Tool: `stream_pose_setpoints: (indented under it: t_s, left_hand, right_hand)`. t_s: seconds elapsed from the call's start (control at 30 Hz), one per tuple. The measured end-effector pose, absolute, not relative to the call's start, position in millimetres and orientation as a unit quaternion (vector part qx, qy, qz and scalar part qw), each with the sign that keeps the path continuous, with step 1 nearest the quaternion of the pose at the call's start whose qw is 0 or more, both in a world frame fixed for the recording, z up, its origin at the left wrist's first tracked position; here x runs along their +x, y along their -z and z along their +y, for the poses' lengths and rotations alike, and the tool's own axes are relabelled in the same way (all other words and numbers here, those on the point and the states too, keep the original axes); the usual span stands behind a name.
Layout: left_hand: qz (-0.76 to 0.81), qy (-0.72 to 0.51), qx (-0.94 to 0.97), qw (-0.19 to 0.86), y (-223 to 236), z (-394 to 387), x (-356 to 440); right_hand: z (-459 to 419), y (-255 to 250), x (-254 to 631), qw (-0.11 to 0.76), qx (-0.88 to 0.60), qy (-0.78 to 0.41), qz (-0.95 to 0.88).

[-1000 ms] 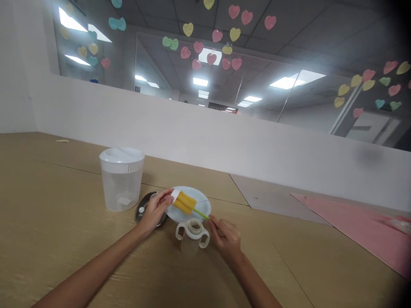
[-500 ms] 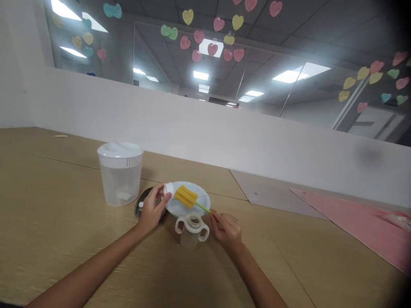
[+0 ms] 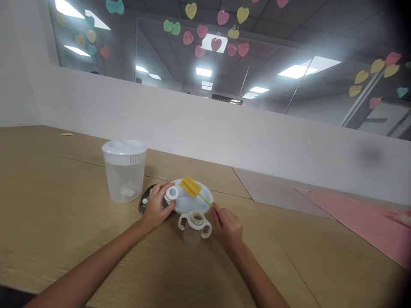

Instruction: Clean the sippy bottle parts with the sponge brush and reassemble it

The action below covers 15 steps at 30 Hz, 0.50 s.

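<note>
Above white plate (image 3: 192, 203) | left hand (image 3: 156, 206) grasping white ring (image 3: 171, 193) | right hand (image 3: 226, 226) pinching green sponge-brush stem (image 3: 205, 199)

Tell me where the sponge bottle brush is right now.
In the head view, the sponge bottle brush angles over the white plate, its green stem held by the right hand, behind the two-handled cup.

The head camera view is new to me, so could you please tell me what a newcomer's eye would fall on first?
The yellow sponge brush stands out most, held by its green stem over a white plate by the right hand. The left hand holds a white ring beside it. High above, pastel paper hearts catch the eye.
</note>
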<state>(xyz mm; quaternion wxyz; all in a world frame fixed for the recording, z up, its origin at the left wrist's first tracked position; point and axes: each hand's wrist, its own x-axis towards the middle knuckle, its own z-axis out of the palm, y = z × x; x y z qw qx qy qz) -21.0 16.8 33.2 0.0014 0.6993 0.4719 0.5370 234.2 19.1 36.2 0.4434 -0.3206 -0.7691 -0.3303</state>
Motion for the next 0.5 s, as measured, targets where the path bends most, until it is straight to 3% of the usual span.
stream_pose_setpoints:
  t_s: [0.33,0.5]
  left_hand:
    - [0.520,-0.499,0.691,-0.056,-12.2,32.2,-68.1]
    - [0.545,-0.425,0.722,-0.015,-8.5,37.9,-72.5]
  right_hand:
    - [27.8,-32.8,242.7,0.469,-0.371,0.317,-0.737]
    - [29.6,-30.7,243.0,0.470,-0.374,0.309,-0.738]
